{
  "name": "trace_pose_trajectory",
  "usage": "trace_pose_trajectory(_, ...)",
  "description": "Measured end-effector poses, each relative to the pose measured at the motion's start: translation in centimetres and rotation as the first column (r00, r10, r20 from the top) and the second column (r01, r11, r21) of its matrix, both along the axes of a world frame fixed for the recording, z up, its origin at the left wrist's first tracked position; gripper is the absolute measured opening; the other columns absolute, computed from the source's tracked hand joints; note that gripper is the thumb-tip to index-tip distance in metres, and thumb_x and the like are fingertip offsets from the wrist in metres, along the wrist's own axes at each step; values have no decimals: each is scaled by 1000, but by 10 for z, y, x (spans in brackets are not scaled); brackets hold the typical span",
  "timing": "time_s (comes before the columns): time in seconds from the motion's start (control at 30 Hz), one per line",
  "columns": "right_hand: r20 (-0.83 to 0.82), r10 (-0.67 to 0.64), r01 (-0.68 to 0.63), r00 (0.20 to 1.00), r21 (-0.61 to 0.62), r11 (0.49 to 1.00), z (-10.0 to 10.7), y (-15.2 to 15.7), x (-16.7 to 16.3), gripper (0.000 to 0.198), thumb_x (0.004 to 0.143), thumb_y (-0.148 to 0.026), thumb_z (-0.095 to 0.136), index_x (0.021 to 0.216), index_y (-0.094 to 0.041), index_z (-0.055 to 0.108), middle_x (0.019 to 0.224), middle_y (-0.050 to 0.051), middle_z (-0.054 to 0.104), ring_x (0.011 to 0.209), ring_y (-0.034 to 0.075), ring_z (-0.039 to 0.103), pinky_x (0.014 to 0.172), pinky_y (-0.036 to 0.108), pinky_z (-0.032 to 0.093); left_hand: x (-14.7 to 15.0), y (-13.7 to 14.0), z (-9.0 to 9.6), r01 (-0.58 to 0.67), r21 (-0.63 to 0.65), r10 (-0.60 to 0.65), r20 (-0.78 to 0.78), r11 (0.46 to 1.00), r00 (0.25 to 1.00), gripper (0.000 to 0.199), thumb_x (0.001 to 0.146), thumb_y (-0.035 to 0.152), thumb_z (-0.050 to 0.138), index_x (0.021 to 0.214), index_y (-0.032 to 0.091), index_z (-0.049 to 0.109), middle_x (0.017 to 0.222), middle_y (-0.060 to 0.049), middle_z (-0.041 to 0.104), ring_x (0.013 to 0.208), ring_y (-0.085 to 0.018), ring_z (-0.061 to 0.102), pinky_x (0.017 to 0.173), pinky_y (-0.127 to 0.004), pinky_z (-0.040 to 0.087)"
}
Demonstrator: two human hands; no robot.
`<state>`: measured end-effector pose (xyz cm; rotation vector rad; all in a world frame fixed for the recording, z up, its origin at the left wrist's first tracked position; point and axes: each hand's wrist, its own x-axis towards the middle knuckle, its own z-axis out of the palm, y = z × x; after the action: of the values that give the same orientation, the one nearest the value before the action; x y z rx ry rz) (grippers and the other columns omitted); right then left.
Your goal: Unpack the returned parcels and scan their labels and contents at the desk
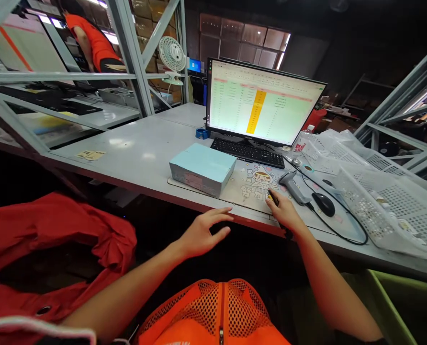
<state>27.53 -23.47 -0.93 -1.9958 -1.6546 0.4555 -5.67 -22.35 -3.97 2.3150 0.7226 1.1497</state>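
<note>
My left hand [207,233] hovers just in front of the desk edge with its fingers apart and nothing in it. It is nearest to a flat light-blue box [203,163], which lies on a printed desk mat [247,191]. My right hand [284,211] is at the desk edge, closed around a slim black-and-yellow tool [272,195]; most of it is hidden by the fingers, so its kind is unclear. Beyond that hand lies a grey barcode scanner [294,188], with a black mouse [323,204] to its right.
A lit monitor [262,103] stands behind a black keyboard [249,152]. White perforated baskets [389,206] and a bottle [301,139] occupy the right side. A blue tape roll [201,133] sits behind the box. Metal frames [141,62] flank the desk; another person [91,40] bends at far left.
</note>
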Motion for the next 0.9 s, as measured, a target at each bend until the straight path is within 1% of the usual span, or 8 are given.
trace_pose_trajectory(0.03, 12, 17, -17, 1000, 9, 1000, 3, 10, -2, 64, 103, -36, 57, 160, -7, 56, 156, 16, 58, 147, 32, 57, 125, 46, 43, -7, 9, 15, -16, 21, 16, -5, 1000, 1000, 21, 106, 34, 61, 117, 23, 76, 144, -8, 69, 133, -23, 67, 117, -39, 53)
trace_pose_trajectory(0.07, 28, 33, -34, 999, 19, 999, 6, 21, -5, 64, 103, -37, 57, 160, -8, 56, 154, 16, 60, 146, 33, 58, 124, 47, 44, -16, 28, 32, -110, 40, 108, 37, 993, 993, 23, 106, 36, 61, 115, 21, 76, 140, -8, 71, 130, -22, 68, 117, -39, 52)
trace_pose_trajectory(0.13, 74, 68, -70, 995, 36, 997, 13, 46, -15, 62, 103, -35, 58, 159, -8, 58, 152, 16, 63, 143, 34, 60, 122, 47, 45, -37, 84, 65, -297, 32, 297, 9, 954, 955, 39, 103, 46, 61, 129, 19, 72, 141, -10, 70, 131, -25, 66, 117, -41, 51)
trace_pose_trajectory(0.2, 117, 110, -116, 987, 54, 992, 19, 74, -29, 60, 103, -32, 57, 157, -6, 60, 150, 16, 64, 141, 34, 61, 121, 44, 46, -55, 144, 83, -365, 51, 366, -250, 930, 897, 69, 93, 62, 67, 148, 20, 65, 163, -12, 52, 153, -35, 48, 130, -52, 35)
trace_pose_trajectory(0.3, 148, 154, -159, 977, 26, 987, 23, 111, -50, 59, 104, -30, 55, 158, -6, 59, 147, 17, 66, 138, 33, 63, 117, 41, 47, -68, 200, 81, -397, -78, 242, -681, 915, 691, 105, 81, 80, 72, 170, 31, 44, 181, -9, 17, 165, -46, 22, 132, -60, 25)
trace_pose_trajectory(0.4, 150, 185, -188, 971, 3, 982, 23, 137, -66, 58, 106, -33, 53, 160, -9, 57, 145, 17, 68, 136, 33, 64, 115, 41, 47, -70, 206, 67, -425, -67, 230, -760, 903, 608, 112, 80, 88, 66, 174, 37, 33, 182, -4, 12, 162, -43, 31, 131, -55, 31)
trace_pose_trajectory(0.53, 189, 226, -227, 956, -16, 974, 26, 146, -81, 55, 107, -32, 52, 159, -15, 58, 137, 15, 72, 130, 34, 66, 107, 40, 49, -68, 189, 62, -452, 9, 291, -777, 892, 559, 104, 85, 92, 57, 174, 46, 29, 182, 4, 10, 158, -44, 35, 122, -63, 41)
trace_pose_trajectory(0.9, 328, 138, -109, 934, -105, 988, 36, 143, -95, 54, 108, -35, 49, 158, -16, 58, 130, 17, 75, 118, 38, 70, 96, 43, 51, -60, 175, 56, -482, 142, 403, -768, 865, 497, 100, 89, 91, 57, 174, 46, 29, 181, 3, 17, 154, -46, 38, 108, -64, 53)
